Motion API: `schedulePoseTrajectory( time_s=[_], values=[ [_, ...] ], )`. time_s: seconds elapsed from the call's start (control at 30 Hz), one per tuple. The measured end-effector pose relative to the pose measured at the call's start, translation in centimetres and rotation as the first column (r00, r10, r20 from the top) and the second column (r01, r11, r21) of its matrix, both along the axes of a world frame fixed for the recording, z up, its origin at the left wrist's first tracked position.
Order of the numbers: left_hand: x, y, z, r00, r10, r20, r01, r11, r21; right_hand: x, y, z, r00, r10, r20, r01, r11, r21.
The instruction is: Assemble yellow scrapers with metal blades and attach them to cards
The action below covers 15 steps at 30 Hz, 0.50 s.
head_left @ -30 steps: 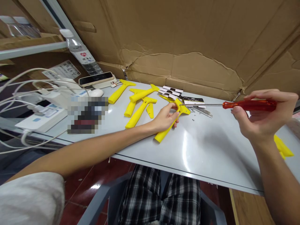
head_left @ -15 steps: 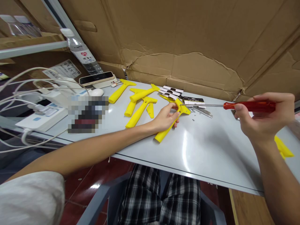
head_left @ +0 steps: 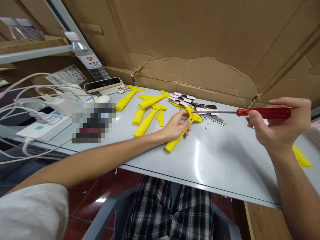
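Observation:
In the middle of the table, my left hand [head_left: 175, 126] is closed around a yellow plastic scraper handle [head_left: 173, 143], its T-shaped head pointing away from me. My right hand [head_left: 285, 126] grips a screwdriver [head_left: 265, 113] by its red handle. The long metal shaft lies level and its tip meets the scraper's head; the exact contact is too small to make out. Just beyond are tiny screws [head_left: 206, 128] and flat metal strips [head_left: 218, 120]. Several more yellow scraper handles [head_left: 147, 125] lie left of my left hand, along with a small yellow plate [head_left: 160, 118].
White and black card packets [head_left: 183, 97] lie behind the scraper. At the left are a phone [head_left: 102, 84], a power strip [head_left: 47, 128] with tangled cables and a water bottle [head_left: 90, 58]. A cardboard wall [head_left: 200, 40] closes the back. Another yellow piece [head_left: 302, 158] lies far right.
The screwdriver and my right hand have shifted very slightly left, and the fingers have moved a little on the handle. My left hand and the scraper handle stay in place.

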State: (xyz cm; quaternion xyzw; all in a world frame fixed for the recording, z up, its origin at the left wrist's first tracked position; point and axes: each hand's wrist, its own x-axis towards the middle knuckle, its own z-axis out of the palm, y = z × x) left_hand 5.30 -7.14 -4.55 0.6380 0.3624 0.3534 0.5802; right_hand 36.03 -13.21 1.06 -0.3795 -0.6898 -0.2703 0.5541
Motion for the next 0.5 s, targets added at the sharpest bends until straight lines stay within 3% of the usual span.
schedulePoseTrajectory(
  time_s=[0.13, 0.33, 0.5],
  values=[
    [0.0, 0.1, -0.1, 1.000, -0.004, 0.003, 0.004, 1.000, -0.002, 0.4, 0.3, -0.3, 0.997, 0.026, -0.071, -0.032, 0.996, -0.084],
    [-0.1, 0.2, -0.3, 1.000, -0.008, 0.005, 0.008, 1.000, 0.002, -0.6, 0.4, 0.2, 0.966, 0.256, -0.038, -0.258, 0.963, -0.077],
    [0.1, 0.1, -0.1, 1.000, 0.000, -0.013, 0.000, 1.000, 0.005, -0.8, 0.4, 0.5, 0.986, 0.168, -0.015, -0.169, 0.984, -0.056]
  ],
)
